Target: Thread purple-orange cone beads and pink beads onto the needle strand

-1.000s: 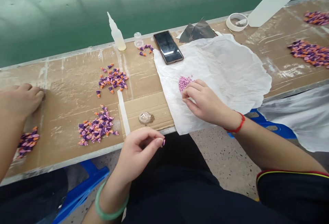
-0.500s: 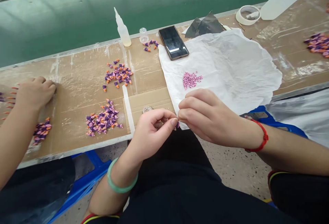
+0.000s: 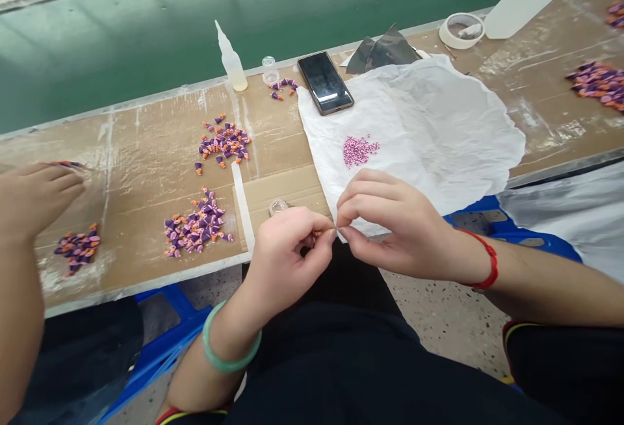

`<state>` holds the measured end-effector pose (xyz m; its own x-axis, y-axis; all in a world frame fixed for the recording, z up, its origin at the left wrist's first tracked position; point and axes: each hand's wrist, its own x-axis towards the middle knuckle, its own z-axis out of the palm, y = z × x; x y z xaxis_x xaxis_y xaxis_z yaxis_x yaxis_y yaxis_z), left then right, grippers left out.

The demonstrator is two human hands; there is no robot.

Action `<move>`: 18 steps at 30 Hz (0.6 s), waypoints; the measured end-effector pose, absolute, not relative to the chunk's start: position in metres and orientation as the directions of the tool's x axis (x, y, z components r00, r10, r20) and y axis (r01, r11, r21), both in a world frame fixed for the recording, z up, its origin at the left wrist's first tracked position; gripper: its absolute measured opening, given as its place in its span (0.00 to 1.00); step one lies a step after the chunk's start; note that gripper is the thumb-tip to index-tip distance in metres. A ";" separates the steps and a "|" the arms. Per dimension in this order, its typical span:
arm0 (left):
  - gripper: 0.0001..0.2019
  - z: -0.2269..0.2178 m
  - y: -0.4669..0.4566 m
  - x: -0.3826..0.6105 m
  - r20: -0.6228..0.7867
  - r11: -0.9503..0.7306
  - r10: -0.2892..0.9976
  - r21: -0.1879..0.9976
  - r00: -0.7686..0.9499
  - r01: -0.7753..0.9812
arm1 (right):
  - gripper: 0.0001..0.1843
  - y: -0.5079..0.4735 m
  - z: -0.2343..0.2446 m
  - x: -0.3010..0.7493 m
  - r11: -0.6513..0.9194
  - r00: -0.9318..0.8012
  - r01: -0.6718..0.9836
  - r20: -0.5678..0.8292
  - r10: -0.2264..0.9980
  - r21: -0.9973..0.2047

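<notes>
White tissue (image 3: 424, 126) beside left hand (image 3: 287, 262) and right hand (image 3: 404, 223), grips closed on a tiny piece (image 3: 316, 233)

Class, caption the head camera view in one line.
Left hand and right hand meet at white tissue paper's edge below pink beads.

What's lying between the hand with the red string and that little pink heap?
The head view shows only crumpled white tissue paper between the right hand and the heap of tiny pink granules.
</notes>
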<state>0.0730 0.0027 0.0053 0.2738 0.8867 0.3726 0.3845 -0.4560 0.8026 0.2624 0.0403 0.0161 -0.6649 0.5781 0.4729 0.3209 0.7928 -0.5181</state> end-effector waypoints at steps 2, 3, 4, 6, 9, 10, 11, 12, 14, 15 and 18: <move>0.07 0.006 0.002 0.073 0.312 -0.393 0.913 0.848 0.263 0.356 | 0.09 0.040 0.016 0.261 0.788 -0.656 0.317 0.478 0.584 -0.527; 0.07 0.007 0.002 0.072 0.252 -0.329 0.932 0.890 0.261 0.315 | 0.09 0.041 0.016 0.260 0.780 -0.654 0.308 0.475 0.589 -0.544; 0.07 0.008 0.002 0.071 0.176 -0.246 0.948 0.934 0.264 0.258 | 0.10 0.041 0.016 0.260 0.772 -0.652 0.295 0.472 0.594 -0.563; 0.09 0.009 0.003 0.069 0.018 -0.056 0.957 0.991 0.291 0.124 | 0.10 0.042 0.016 0.260 0.764 -0.651 0.275 0.472 0.595 -0.584; 0.10 0.009 0.005 0.067 -0.137 0.151 0.931 0.989 0.338 -0.013 | 0.10 0.043 0.015 0.260 0.815 -0.662 0.276 0.514 0.545 -0.510; 0.11 0.009 0.005 0.067 -0.165 0.190 0.921 0.981 0.353 -0.038 | 0.10 0.043 0.014 0.261 0.845 -0.673 0.278 0.535 0.511 -0.456; 0.11 0.008 0.006 0.067 -0.183 0.218 0.912 0.974 0.368 -0.055 | 0.10 0.044 0.013 0.262 0.876 -0.686 0.280 0.556 0.469 -0.393; 0.11 0.008 0.006 0.067 -0.192 0.234 0.905 0.970 0.378 -0.065 | 0.10 0.044 0.013 0.263 0.904 -0.703 0.279 0.573 0.422 -0.323; 0.12 0.009 0.007 0.068 -0.199 0.242 0.899 0.968 0.389 -0.064 | 0.09 0.043 0.013 0.264 0.946 -0.739 0.268 0.591 0.323 -0.181; 0.12 0.009 0.007 0.068 -0.200 0.237 0.900 0.970 0.388 -0.050 | 0.08 0.043 0.013 0.265 0.959 -0.754 0.258 0.596 0.276 -0.119; 0.11 0.011 0.003 0.069 -0.126 0.122 0.933 0.992 0.338 0.034 | 0.07 0.042 0.016 0.265 0.972 -0.756 0.224 0.617 0.220 -0.072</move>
<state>0.0692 0.0031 0.0113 0.3377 0.9327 -0.1263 0.0337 0.1221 0.9919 0.2653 0.0421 0.0163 -0.7559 0.2199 0.6166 0.2243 0.9719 -0.0717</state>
